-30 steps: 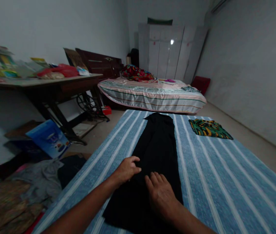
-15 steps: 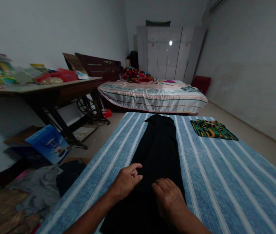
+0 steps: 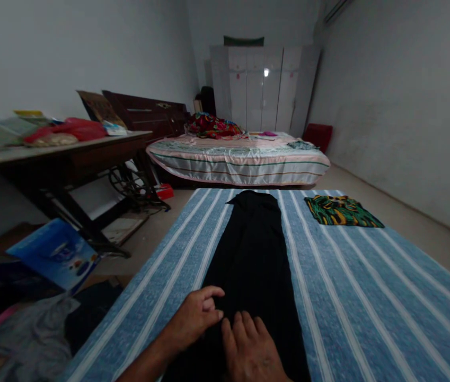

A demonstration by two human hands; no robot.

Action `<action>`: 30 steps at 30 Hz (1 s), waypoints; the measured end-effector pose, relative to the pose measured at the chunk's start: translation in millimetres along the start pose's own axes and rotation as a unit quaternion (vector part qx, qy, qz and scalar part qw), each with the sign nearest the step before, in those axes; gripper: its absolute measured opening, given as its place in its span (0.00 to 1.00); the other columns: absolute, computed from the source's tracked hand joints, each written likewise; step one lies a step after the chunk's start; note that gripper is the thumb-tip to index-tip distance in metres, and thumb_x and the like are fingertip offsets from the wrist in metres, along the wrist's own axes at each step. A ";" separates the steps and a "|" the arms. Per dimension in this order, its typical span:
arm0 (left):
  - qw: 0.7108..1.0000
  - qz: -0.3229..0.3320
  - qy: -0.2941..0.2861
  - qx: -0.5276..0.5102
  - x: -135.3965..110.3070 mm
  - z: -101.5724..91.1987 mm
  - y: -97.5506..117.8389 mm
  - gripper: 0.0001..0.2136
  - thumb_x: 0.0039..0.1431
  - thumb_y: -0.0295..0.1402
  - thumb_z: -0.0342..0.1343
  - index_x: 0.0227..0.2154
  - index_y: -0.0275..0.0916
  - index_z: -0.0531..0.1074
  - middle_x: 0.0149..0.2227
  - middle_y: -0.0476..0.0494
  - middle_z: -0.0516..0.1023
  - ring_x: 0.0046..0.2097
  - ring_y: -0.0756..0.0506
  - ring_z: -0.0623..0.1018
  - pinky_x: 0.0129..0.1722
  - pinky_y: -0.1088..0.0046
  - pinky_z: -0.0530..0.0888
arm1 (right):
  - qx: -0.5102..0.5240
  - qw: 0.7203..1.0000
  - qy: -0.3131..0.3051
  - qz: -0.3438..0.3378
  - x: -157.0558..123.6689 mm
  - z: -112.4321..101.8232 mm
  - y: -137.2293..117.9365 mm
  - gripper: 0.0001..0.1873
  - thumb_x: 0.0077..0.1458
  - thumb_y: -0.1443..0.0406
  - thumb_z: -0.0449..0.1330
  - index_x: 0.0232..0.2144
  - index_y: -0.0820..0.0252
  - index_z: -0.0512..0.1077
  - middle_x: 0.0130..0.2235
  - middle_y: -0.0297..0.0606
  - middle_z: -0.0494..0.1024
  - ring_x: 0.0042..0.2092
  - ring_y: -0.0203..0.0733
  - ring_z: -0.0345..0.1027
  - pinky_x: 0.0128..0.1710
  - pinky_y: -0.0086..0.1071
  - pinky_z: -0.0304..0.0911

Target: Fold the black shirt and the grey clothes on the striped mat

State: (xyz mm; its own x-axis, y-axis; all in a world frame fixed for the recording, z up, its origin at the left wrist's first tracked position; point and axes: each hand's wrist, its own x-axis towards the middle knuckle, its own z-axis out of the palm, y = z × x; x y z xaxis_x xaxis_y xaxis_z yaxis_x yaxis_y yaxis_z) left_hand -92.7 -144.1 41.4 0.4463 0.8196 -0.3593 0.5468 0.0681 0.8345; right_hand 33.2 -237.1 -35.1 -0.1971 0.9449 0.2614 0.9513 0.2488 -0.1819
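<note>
- Upon the black garment (image 3: 254,249), the right hand (image 3: 250,347) lies palm-down, fingers slightly spread, seemingly steadying the smooth fabric.
- At the garment's left edge, the left hand (image 3: 195,318) parts thumb and forefinger, others curled; contact is unclear.
- Beneath the garment, a striped blue cover (image 3: 354,307) supports it, long and narrow.
- Right of the garment's far end, a patterned cloth (image 3: 342,211) lies folded.

Premises: a bedroom in a home. Evidence — a made-up bed (image 3: 240,168) with a dark headboard (image 3: 143,109), red patterned bedding (image 3: 214,126) heaped at the bed's far left corner, and a pale wardrobe (image 3: 253,95) beyond its far edge. Also noted — a treadle table (image 3: 89,158) along the left wall (image 3: 89,53).
</note>
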 end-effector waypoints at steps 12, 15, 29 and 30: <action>0.993 0.058 0.105 -0.025 95.9 -33.5 33.1 0.10 0.45 0.32 0.57 0.32 0.34 0.71 0.24 0.48 0.73 0.29 0.46 0.75 0.22 0.76 0.68 | 0.228 0.972 0.055 0.007 17.6 -36.1 39.2 0.08 0.50 0.70 0.49 0.31 0.59 0.68 0.27 0.37 0.73 0.27 0.39 0.68 0.26 0.27 0.60; 0.988 0.074 0.122 -0.059 143.7 -28.5 54.3 0.10 0.51 0.31 0.55 0.37 0.34 0.69 0.33 0.44 0.75 0.37 0.47 0.77 0.28 0.77 0.73 | 0.364 0.928 0.067 0.046 21.6 -59.3 54.4 0.13 0.59 0.65 0.44 0.29 0.59 0.68 0.25 0.34 0.70 0.26 0.35 0.65 0.26 0.25 0.58; 0.989 0.035 0.145 -0.010 228.9 0.1 56.5 0.09 0.52 0.23 0.53 0.37 0.34 0.73 0.27 0.49 0.72 0.26 0.53 0.70 0.23 0.81 0.65 | 0.551 0.758 0.217 0.275 13.7 -99.6 75.5 0.16 0.56 0.53 0.56 0.31 0.59 0.74 0.23 0.32 0.68 0.25 0.36 0.62 0.23 0.25 0.59; 0.989 0.036 0.144 -0.004 229.4 -0.7 56.2 0.08 0.53 0.24 0.53 0.36 0.35 0.74 0.27 0.49 0.72 0.26 0.53 0.70 0.23 0.81 0.65 | 0.548 0.763 0.220 0.263 13.4 -99.3 73.5 0.15 0.55 0.53 0.56 0.30 0.59 0.74 0.23 0.32 0.66 0.24 0.35 0.61 0.23 0.25 0.58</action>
State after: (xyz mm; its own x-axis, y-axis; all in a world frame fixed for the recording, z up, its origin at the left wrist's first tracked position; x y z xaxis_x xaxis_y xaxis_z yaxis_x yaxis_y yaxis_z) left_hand 40.0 48.2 6.1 0.2634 0.9502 -0.1668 0.5144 0.0079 0.8575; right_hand 124.0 -227.2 49.2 0.4725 0.8720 0.1280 0.0541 0.1163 -0.9917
